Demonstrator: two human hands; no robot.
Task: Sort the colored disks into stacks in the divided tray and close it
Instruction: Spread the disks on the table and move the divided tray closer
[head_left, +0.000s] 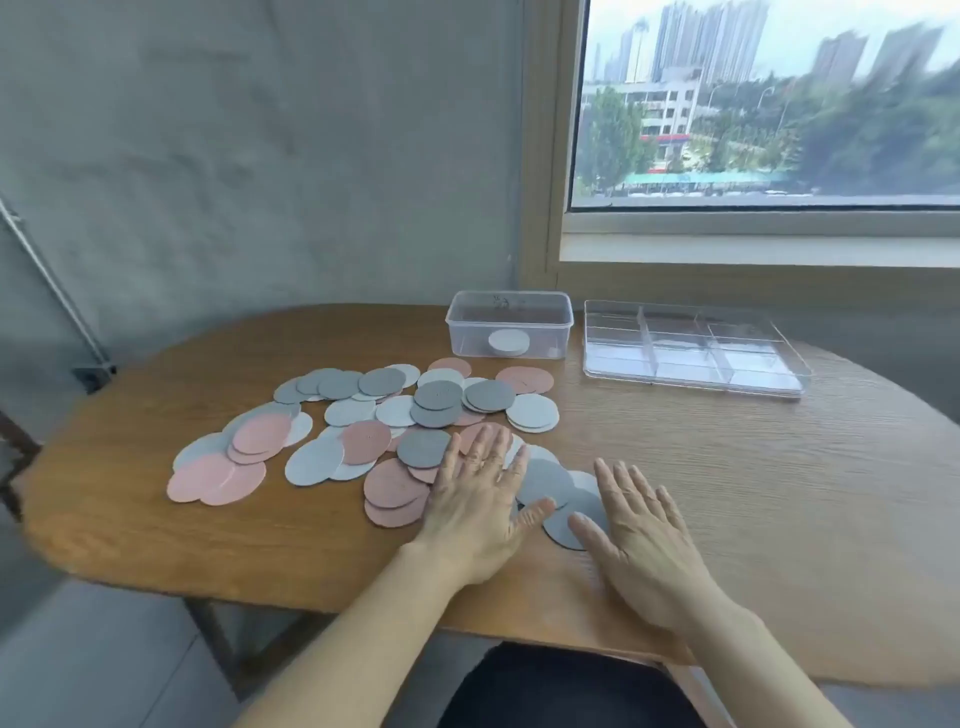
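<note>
Your left hand lies flat, fingers straight, on the scattered disks; your right hand lies flat at their edge, gripping nothing. The divided tray sits far right on the bench.

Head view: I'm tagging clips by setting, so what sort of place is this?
Probably a room high up in a city flat or office: a wooden table stands by a bare grey wall, and the window looks down on tower blocks and trees.
</note>
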